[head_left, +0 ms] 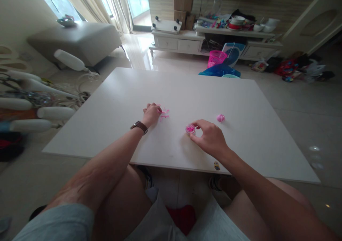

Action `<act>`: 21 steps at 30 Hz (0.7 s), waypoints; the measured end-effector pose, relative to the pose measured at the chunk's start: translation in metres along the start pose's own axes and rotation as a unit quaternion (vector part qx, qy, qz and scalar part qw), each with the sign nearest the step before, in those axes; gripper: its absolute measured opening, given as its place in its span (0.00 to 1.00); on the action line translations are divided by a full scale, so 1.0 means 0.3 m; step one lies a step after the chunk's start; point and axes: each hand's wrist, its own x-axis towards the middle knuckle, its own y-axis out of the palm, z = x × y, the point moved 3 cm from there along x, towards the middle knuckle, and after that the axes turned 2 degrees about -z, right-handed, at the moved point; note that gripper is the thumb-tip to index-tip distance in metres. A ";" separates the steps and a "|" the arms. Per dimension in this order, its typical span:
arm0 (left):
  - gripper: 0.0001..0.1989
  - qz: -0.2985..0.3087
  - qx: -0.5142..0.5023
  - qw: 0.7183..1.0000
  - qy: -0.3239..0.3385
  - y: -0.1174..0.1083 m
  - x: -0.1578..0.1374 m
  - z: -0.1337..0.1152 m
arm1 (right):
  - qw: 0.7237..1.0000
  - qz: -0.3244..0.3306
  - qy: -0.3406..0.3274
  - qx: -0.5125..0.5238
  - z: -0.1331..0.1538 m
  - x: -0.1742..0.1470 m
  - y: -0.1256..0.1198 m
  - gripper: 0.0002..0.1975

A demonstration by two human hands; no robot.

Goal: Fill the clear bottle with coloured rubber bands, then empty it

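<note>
My right hand (210, 136) is closed around a small clear round container (190, 129), thumb and fingers on its right side. Bright pink bits show inside it, and it stands upright on the white table (187, 95). Several thin pink pieces (165, 116) lie loose on the tabletop. Beside them, my left hand (152, 113) bends its fingers into a pinch, the fingertips at one of the pink pieces; the exact grip is partly hidden. Right of the container sits a small pink rounded object (221, 118), apart from both hands.
A cartoon sticker (216, 165) is on the table's near edge. Lamp arms with white shades (56, 113) stand close to the left side. Beyond the far edge are a pink basket (216, 58), a blue bag (220, 70) and a low white cabinet (177, 43).
</note>
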 end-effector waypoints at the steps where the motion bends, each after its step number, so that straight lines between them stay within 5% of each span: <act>1: 0.08 0.000 0.000 1.000 0.001 -0.004 0.002 -0.005 | 1.000 0.000 -0.001 -0.002 -0.001 0.000 0.000 0.07; 9: 0.07 0.053 -0.085 0.994 0.037 -0.111 -0.026 -0.121 | 1.000 0.003 0.006 -0.027 -0.009 -0.001 -0.001 0.07; 17: 0.08 0.074 -0.141 0.946 0.282 -0.248 -0.210 -0.330 | 0.997 0.008 0.013 -0.079 -0.018 0.006 0.000 0.07; 21: 0.09 0.073 -0.158 0.921 0.347 -0.254 -0.286 -0.397 | 0.996 0.015 0.000 -0.092 -0.009 0.008 0.004 0.07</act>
